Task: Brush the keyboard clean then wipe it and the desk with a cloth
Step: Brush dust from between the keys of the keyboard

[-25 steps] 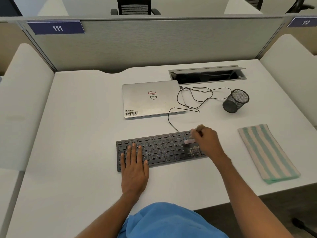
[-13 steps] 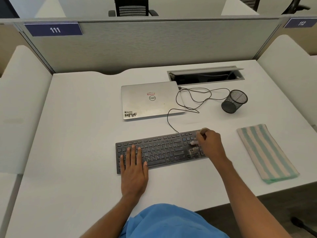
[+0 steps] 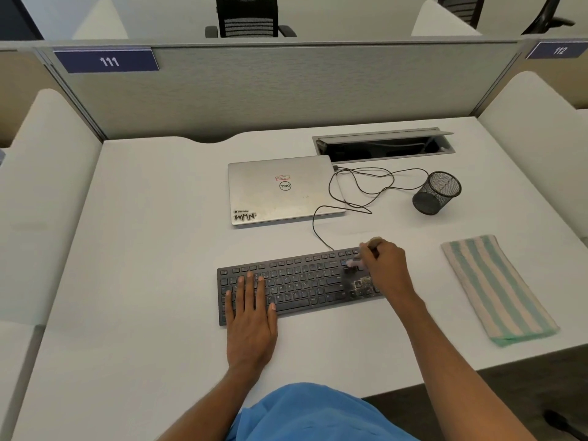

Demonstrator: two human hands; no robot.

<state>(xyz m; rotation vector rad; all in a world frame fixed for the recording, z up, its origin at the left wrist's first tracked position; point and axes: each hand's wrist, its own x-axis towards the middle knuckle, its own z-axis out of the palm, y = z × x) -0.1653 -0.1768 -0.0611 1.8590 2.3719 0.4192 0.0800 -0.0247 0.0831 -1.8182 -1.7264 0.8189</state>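
On my feed I see a white tabletop (image 3: 143,249), closed in at the back by a grey fabric partition (image 3: 286,90). A dark blue label (image 3: 106,61) reading 111 sits at the partition's upper left, and a second label (image 3: 558,50) reading 112 marks the next bay. Rounded white dividers flank the tabletop: a left panel (image 3: 47,186) and a right panel (image 3: 534,148). A cable hatch (image 3: 381,144) with its lid raised is set into the tabletop near the back. Beyond the partition stands a black office chair (image 3: 249,17). Dark grey floor (image 3: 525,393) shows at lower right. The light is soft and even.
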